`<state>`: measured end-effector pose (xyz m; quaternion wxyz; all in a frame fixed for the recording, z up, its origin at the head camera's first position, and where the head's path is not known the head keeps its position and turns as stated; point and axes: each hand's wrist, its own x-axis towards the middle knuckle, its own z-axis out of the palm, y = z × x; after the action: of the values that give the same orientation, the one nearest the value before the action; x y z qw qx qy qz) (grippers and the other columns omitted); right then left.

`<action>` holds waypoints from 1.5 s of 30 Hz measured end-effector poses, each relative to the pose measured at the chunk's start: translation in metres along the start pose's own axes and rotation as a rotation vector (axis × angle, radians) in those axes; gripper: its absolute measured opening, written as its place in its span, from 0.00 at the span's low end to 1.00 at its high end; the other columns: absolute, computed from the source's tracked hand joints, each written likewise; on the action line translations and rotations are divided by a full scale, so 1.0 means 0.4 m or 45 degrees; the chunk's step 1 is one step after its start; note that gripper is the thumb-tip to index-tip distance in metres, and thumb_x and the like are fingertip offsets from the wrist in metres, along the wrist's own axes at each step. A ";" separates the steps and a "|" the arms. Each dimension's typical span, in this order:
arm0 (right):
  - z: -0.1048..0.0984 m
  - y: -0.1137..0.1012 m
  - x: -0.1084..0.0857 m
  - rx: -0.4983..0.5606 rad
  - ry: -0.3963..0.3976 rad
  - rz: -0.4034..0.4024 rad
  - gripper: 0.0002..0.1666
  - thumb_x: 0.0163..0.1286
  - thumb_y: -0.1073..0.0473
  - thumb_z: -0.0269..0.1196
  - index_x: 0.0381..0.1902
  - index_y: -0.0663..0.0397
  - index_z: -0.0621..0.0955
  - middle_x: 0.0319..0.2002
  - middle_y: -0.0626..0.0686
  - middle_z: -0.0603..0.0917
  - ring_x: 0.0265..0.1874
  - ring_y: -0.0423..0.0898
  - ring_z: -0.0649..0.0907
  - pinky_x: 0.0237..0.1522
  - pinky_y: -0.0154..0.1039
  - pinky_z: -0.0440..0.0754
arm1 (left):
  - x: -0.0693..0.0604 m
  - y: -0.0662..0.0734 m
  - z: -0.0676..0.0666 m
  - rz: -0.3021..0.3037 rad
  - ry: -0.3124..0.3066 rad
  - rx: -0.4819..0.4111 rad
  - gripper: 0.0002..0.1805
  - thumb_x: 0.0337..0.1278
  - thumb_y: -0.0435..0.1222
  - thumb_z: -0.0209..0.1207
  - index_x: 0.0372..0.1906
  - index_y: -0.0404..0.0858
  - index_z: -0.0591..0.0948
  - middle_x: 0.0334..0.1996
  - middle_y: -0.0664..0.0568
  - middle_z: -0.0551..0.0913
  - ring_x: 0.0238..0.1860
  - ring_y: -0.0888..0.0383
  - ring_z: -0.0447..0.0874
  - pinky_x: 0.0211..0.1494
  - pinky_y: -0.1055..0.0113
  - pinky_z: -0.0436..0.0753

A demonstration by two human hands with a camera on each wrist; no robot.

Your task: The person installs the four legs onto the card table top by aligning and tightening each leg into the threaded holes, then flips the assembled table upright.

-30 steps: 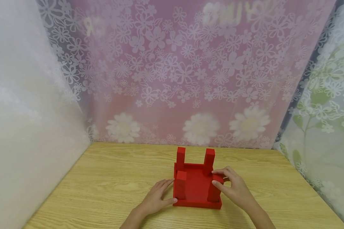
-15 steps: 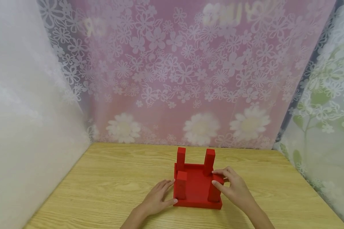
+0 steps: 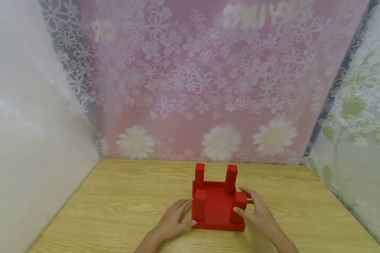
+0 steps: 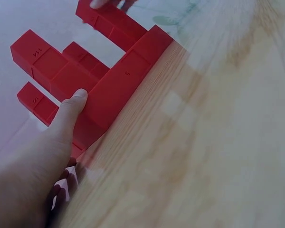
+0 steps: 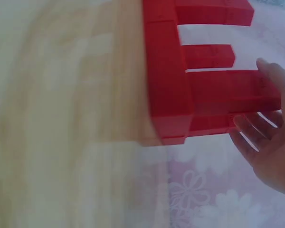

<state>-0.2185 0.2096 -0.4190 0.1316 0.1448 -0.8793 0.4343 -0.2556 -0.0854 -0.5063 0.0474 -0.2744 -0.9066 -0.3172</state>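
Observation:
A shallow red square base with a raised rim lies on the wooden table, a red upright post at each corner. In the left wrist view, numbers mark the near left post and the base's wall. My left hand touches the left side with fairly straight fingers, its thumb against the near left corner. Around the near right post is my right hand, thumb on one face and fingers at the other side. In the right wrist view its fingertips partly overlap the far posts.
Wood-grain table surrounds the red piece. A pink flowered curtain hangs at the back edge. A white sheet stands on the left, and a flowered sheet on the right.
My right thumb has slid lower on the near right post and the index finger has lifted off its top, uncovering it. The left hand and the red base stay in place.

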 end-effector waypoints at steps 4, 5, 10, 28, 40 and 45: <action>0.007 0.047 -0.008 0.078 -0.149 0.155 0.38 0.53 0.53 0.70 0.59 0.60 0.68 0.54 0.57 0.73 0.54 0.59 0.70 0.51 0.59 0.68 | 0.005 0.002 0.005 0.037 0.038 -0.002 0.41 0.54 0.64 0.49 0.69 0.47 0.60 0.65 0.48 0.62 0.65 0.47 0.55 0.58 0.42 0.61; 0.009 0.060 -0.010 0.098 -0.179 0.169 0.39 0.53 0.53 0.71 0.59 0.60 0.68 0.54 0.57 0.73 0.55 0.60 0.69 0.52 0.61 0.66 | 0.006 0.002 0.006 0.052 0.053 -0.005 0.41 0.54 0.63 0.50 0.69 0.47 0.61 0.65 0.47 0.61 0.65 0.47 0.55 0.58 0.42 0.61; 0.027 0.125 -0.021 0.343 -0.373 0.111 0.39 0.55 0.58 0.69 0.62 0.59 0.64 0.58 0.58 0.69 0.59 0.60 0.65 0.56 0.56 0.65 | 0.007 0.012 0.015 0.136 0.077 -0.042 0.40 0.51 0.62 0.54 0.66 0.47 0.65 0.68 0.47 0.54 0.66 0.49 0.52 0.58 0.43 0.63; 0.063 0.182 -0.041 0.051 -0.212 -0.078 0.35 0.46 0.44 0.72 0.53 0.44 0.77 0.57 0.45 0.69 0.56 0.46 0.65 0.54 0.58 0.64 | 0.018 0.024 0.062 0.168 0.210 -0.141 0.38 0.41 0.59 0.63 0.52 0.33 0.77 0.66 0.46 0.56 0.67 0.43 0.45 0.60 0.43 0.60; 0.044 0.168 -0.036 0.139 -0.236 0.036 0.39 0.46 0.49 0.74 0.57 0.50 0.75 0.59 0.50 0.67 0.59 0.52 0.63 0.56 0.56 0.64 | 0.016 0.045 0.050 0.126 0.200 -0.347 0.33 0.41 0.56 0.66 0.51 0.38 0.79 0.68 0.50 0.54 0.68 0.45 0.40 0.58 0.39 0.60; 0.024 0.153 -0.031 0.108 -0.234 0.084 0.44 0.45 0.51 0.75 0.59 0.61 0.71 0.60 0.60 0.67 0.58 0.61 0.64 0.53 0.63 0.62 | 0.019 0.068 0.034 0.091 0.204 -0.451 0.25 0.40 0.56 0.67 0.41 0.43 0.81 0.68 0.58 0.54 0.69 0.51 0.40 0.57 0.39 0.60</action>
<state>-0.2306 0.2390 -0.4735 0.0299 0.1602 -0.8728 0.4601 -0.2463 -0.0561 -0.5001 0.0817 -0.2841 -0.8196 -0.4908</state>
